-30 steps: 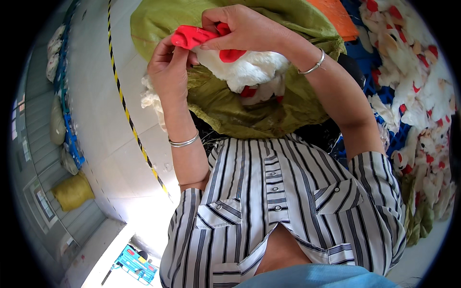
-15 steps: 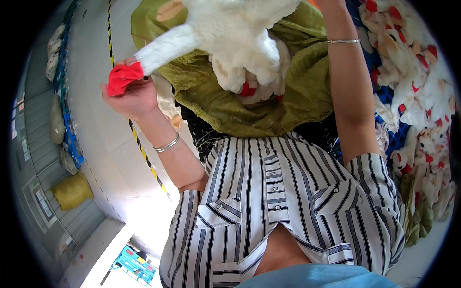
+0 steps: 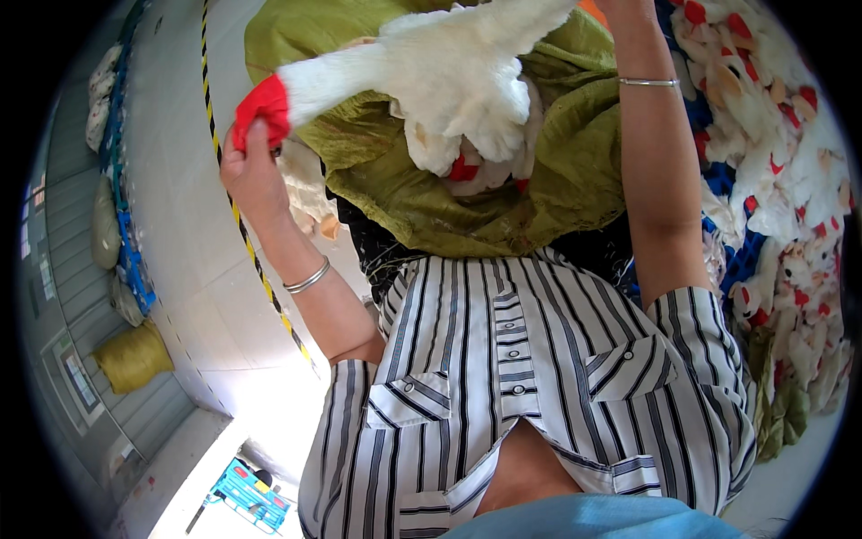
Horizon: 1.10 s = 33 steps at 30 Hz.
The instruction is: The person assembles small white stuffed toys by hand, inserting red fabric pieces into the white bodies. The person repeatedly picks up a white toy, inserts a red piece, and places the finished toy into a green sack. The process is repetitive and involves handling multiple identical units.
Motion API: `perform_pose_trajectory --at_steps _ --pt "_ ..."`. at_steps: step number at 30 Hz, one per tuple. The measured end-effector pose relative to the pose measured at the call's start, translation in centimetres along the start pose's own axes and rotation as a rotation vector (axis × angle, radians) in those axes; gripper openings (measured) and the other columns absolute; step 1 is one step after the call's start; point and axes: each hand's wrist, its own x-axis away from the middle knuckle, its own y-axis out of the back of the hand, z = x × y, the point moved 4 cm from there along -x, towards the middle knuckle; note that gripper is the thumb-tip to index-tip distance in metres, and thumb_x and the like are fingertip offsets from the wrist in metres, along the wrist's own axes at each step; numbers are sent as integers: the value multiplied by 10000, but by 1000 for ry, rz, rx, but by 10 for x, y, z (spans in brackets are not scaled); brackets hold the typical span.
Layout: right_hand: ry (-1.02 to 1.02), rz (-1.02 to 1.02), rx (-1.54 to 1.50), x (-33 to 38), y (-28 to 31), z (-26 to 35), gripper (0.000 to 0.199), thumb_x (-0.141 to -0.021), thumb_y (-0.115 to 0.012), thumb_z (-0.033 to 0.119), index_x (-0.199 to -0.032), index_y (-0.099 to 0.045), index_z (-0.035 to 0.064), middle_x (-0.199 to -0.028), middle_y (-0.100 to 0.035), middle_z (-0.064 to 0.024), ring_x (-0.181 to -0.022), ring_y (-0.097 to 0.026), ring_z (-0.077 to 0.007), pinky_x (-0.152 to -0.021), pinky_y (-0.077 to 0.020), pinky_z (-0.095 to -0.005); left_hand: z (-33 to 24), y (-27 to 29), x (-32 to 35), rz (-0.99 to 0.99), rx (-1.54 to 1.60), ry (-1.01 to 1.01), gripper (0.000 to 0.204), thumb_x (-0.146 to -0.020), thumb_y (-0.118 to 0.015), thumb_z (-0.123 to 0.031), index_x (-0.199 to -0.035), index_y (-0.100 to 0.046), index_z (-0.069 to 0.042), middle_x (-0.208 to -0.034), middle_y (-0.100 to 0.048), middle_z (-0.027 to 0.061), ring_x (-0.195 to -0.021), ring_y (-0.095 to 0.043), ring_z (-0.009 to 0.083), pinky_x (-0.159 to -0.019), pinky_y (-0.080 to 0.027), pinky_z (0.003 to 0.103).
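Note:
A white plush skin (image 3: 453, 81), limp and unstuffed, stretches across the upper middle. My left hand (image 3: 258, 184) pinches its red end (image 3: 262, 112), with the thumb laid over the red cloth. The other side of the skin rises toward the top edge, near my right hand (image 3: 627, 7). Most of that hand is cut off by the frame, and its fingers do not show. Below the skin spreads an olive-green sack (image 3: 422, 220), its mouth open around more white plush pieces (image 3: 480, 175) with red bits.
A large heap of white and red plush skins (image 3: 781, 171) lies at the right, over blue crates or netting. Yellow-black tape (image 3: 260, 265) marks the floor at the left. Farther off are a yellow bundle (image 3: 135, 357) and a blue cart (image 3: 250, 496).
My left hand has moved right and turned, its thumb now over the red end. The skin has shifted with it, and its right side extends farther right. My right arm has shifted slightly right.

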Motion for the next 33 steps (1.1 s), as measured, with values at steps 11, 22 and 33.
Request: perform_pose_trajectory --at_steps 11,22,33 --pt "-3 62 155 6 -20 -14 250 -953 -586 242 -768 -588 72 -671 -522 36 -570 -454 -45 -515 -354 -200 -24 6 -8 87 -163 46 312 -940 -590 -104 -1229 -558 9 -1139 -637 127 -980 -638 201 -910 -512 355" --pt "-157 722 860 30 -32 -30 314 -906 -616 300 -824 -659 0 -685 -615 -81 -659 -594 -158 -612 -464 -316 5 20 -6 103 206 226 269 -957 -590 -195 -1104 -620 29 -960 -647 63 -849 -648 146 -734 -538 251" --pt "-263 306 -397 14 -40 -6 288 -978 -554 321 -917 -627 49 -687 -540 19 -594 -500 -74 -545 -403 -215 38 -4 -22 386 -546 116 674 -816 -731 -313 -1312 -469 62 -1291 -578 171 -1186 -550 305 -1083 -386 385"
